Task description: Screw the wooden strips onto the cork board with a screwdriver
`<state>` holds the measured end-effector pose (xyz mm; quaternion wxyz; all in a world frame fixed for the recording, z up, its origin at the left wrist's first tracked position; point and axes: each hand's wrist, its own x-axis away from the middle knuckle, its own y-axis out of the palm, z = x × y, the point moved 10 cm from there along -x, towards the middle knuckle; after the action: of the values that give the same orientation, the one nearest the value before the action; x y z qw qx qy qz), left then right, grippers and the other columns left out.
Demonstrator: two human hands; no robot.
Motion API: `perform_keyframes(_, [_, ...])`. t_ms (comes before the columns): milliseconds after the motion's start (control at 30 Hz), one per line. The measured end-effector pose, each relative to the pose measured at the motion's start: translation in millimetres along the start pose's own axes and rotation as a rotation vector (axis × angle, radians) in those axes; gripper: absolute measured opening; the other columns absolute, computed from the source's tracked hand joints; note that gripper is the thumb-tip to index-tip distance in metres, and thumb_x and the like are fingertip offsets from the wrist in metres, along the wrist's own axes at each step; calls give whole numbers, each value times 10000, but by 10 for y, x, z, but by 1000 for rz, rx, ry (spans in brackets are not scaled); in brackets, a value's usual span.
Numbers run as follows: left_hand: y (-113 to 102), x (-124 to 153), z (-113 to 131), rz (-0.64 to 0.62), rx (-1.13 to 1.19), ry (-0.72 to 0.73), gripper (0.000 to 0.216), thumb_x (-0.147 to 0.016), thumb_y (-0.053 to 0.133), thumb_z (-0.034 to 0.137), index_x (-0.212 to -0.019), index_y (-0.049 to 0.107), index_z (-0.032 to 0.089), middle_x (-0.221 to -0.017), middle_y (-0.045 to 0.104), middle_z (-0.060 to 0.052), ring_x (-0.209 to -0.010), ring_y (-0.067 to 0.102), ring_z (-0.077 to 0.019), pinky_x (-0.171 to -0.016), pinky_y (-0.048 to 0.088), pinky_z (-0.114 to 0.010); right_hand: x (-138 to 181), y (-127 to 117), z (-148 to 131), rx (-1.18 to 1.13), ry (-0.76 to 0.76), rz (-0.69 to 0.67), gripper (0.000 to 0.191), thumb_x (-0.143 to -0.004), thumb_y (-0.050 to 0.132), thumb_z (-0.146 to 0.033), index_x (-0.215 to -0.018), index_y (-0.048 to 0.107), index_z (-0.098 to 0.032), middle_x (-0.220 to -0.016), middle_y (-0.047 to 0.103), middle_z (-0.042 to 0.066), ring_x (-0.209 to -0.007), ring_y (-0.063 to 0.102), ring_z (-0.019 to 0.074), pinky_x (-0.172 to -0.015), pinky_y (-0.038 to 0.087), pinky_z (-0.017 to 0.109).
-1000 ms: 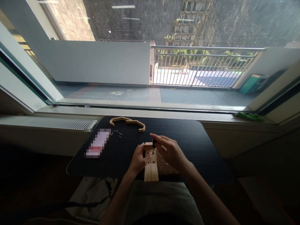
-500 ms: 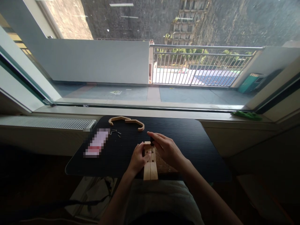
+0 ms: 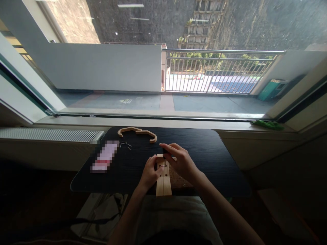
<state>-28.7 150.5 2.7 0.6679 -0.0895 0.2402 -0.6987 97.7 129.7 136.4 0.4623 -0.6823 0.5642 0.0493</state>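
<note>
A pale wooden piece (image 3: 164, 186) with a lengthwise seam and several dark holes lies near the table's front edge, pointing at my body. My left hand (image 3: 150, 173) grips its left side, the thumb reaching across the top by the holes. Closed around the dark handle of a screwdriver (image 3: 165, 152) is my right hand (image 3: 182, 159); the shaft points down at a hole near the thumb, and its tip is too small to make out. A brown board (image 3: 178, 180) lies beside the wooden piece, partly under my right hand.
Two curved wooden pieces (image 3: 146, 132) lie at the back of the black table (image 3: 204, 146). Several small screws (image 3: 125, 144) are scattered near a blurred pink-white packet (image 3: 105, 156) on the left. A radiator (image 3: 51, 134), a window sill and a green cloth (image 3: 267, 125) are beyond.
The camera view has shifted slightly. My right hand and the screwdriver have turned a little; my left hand keeps its grip on the wooden piece.
</note>
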Motion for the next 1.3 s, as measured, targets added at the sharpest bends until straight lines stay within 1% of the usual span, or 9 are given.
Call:
perform_keyframes(167, [8, 4, -26, 3, 2, -2, 325, -780, 635, 221, -1104, 641, 223, -1133, 668, -72, -1140, 599, -275, -1015, 455, -440, 19, -8, 17, -10, -5, 19, 417, -947, 543, -176, -1344, 596, -291, -1120, 714, 68, -972, 688, 197, -819, 556, 312])
perform_keyframes(400, [12, 5, -53, -4, -5, -21, 367, -789, 635, 254, -1152, 628, 201, -1183, 658, -99, -1145, 602, -289, -1007, 460, -452, -2, 17, 5, -1, -10, -8, 361, -923, 613, -183, -1274, 652, -260, -1027, 727, 62, -833, 689, 168, -723, 542, 269])
perform_keyframes(533, [22, 0, -16, -19, -14, -6, 331, -795, 626, 236, -1124, 641, 197, -1178, 664, -98, -1158, 596, -294, -1036, 434, -475, -24, 9, 11, 20, -12, -8, 324, -902, 644, -174, -1219, 679, -228, -994, 722, 67, -783, 680, 168, -683, 532, 268])
perform_keyframes(633, [16, -1, -15, -13, -14, -7, 323, -793, 631, 228, -1114, 643, 205, -1167, 666, -90, -1174, 584, -294, -1056, 415, -477, -15, 6, 6, 38, -20, -7, 330, -905, 637, -189, -1230, 672, -230, -984, 714, 67, -763, 672, 169, -679, 535, 276])
perform_keyframes(733, [17, 2, -36, -10, -8, -18, 347, -790, 634, 234, -1136, 633, 201, -1172, 662, -99, -1169, 584, -298, -1035, 432, -476, 4, -4, -3, 9, -11, 0, 391, -918, 582, -176, -1303, 621, -233, -1030, 707, 78, -818, 680, 179, -720, 553, 293])
perform_keyframes(867, [21, 0, -39, -7, -12, -13, 352, -776, 627, 233, -1125, 630, 185, -1172, 662, -109, -1155, 593, -303, -1023, 440, -480, 25, -46, -37, -73, -23, 40, 448, -921, 490, -109, -1343, 586, -226, -1167, 694, 106, -1019, 677, 207, -847, 557, 331])
perform_keyframes(1000, [11, -2, -9, -2, -30, 7, 325, -772, 619, 234, -1092, 637, 181, -1155, 668, -110, -1155, 592, -311, -1038, 426, -494, 35, 15, -13, -126, -19, -8, 457, -936, 478, -106, -1369, 567, -225, -1112, 720, 93, -966, 696, 196, -823, 566, 320])
perform_keyframes(1100, [21, 2, -10, -14, -28, 4, 330, -786, 607, 236, -1112, 628, 183, -1163, 662, -110, -1168, 584, -305, -1033, 433, -483, 43, 26, 3, -125, -22, -9, 449, -951, 498, -131, -1379, 560, -249, -1115, 718, 81, -967, 693, 192, -838, 559, 321])
perform_keyframes(1300, [32, 9, -55, -18, -33, -26, 364, -795, 620, 266, -1150, 615, 184, -1218, 642, -116, -1225, 553, -310, -1076, 393, -492, 36, 12, -16, -94, -33, -16, 391, -961, 514, -149, -1326, 607, -256, -1096, 708, 82, -942, 678, 185, -788, 548, 304])
